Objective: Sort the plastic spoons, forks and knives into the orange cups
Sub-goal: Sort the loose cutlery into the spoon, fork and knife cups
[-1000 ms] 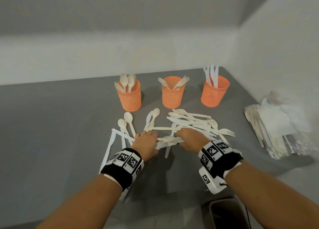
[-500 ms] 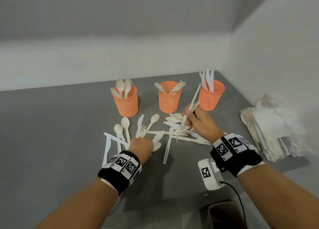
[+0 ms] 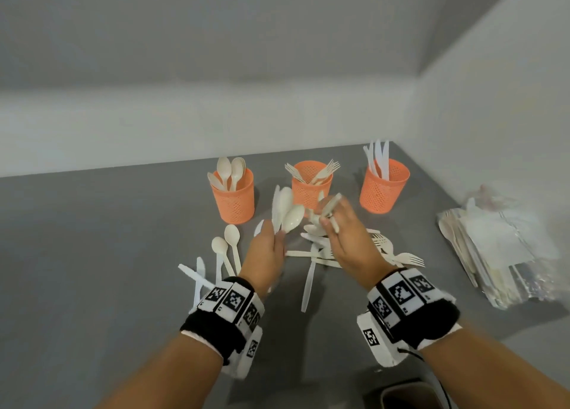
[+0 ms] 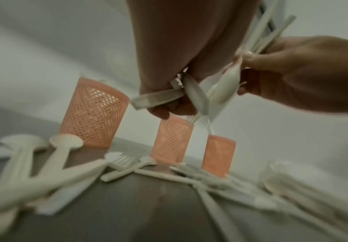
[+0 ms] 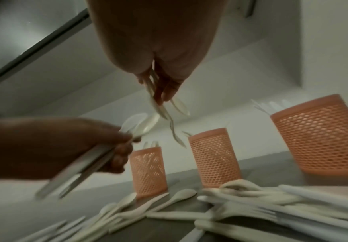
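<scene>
Both hands have come up off the surface (image 3: 92, 254) since a moment ago, each now carrying cutlery above the loose pile (image 3: 324, 251), so a drop into the cups looks close. The left hand (image 3: 265, 248) grips a bunch of spoons (image 3: 288, 211), bowls up, right of the spoon cup (image 3: 234, 200). The right hand (image 3: 348, 233) pinches a few blurred pieces (image 3: 330, 206) just before the fork cup (image 3: 311, 186); the knife cup (image 3: 384, 186) stands far right

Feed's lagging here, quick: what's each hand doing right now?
Left hand: closed on a bunch of spoons.
Right hand: closed on several utensils; too blurred to tell which kind.
</scene>
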Demonstrator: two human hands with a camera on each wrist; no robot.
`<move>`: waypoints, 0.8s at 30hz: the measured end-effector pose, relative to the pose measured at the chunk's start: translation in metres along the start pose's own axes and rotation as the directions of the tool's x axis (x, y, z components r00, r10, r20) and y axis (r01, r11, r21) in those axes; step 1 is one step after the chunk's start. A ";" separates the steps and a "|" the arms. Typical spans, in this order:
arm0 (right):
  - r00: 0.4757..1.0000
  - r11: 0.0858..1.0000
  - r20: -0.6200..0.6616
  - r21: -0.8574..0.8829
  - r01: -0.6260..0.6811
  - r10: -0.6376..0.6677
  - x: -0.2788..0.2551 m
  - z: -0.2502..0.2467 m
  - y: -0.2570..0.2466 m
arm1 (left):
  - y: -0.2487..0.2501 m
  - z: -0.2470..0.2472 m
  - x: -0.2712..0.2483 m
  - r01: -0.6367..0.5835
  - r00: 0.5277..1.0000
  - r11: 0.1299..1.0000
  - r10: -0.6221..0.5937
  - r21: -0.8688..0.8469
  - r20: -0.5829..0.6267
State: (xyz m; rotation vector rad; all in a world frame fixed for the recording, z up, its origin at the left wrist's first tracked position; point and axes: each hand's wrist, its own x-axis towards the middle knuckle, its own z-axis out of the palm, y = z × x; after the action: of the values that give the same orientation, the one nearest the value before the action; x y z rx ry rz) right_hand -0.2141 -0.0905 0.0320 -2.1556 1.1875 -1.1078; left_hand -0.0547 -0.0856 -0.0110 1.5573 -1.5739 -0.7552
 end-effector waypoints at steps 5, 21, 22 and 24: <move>0.944 0.938 0.188 -0.171 0.303 -0.271 0.009 0.029 -0.004 | 0.014 -0.009 0.009 0.191 0.981 0.780 -0.161 -0.596 0.104; 0.829 0.916 0.485 -0.127 0.381 -0.278 0.046 0.086 -0.044 | -0.019 -0.090 0.015 0.540 0.833 0.152 -0.240 -0.828 0.499; 0.830 0.917 0.481 -0.118 0.381 -0.283 0.050 0.091 -0.044 | -0.020 -0.094 0.014 0.532 0.838 0.151 -0.230 -0.833 0.494; 0.829 0.909 0.470 -0.120 0.399 -0.302 0.053 0.100 -0.046 | -0.024 -0.104 0.012 0.515 0.853 0.161 -0.196 -0.842 0.484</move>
State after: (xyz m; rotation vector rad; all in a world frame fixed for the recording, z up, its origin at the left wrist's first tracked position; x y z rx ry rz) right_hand -0.0936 -0.1109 0.0281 -2.6851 0.7399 -0.5708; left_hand 0.0464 -0.0882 0.0242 0.7988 -0.4620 -1.8537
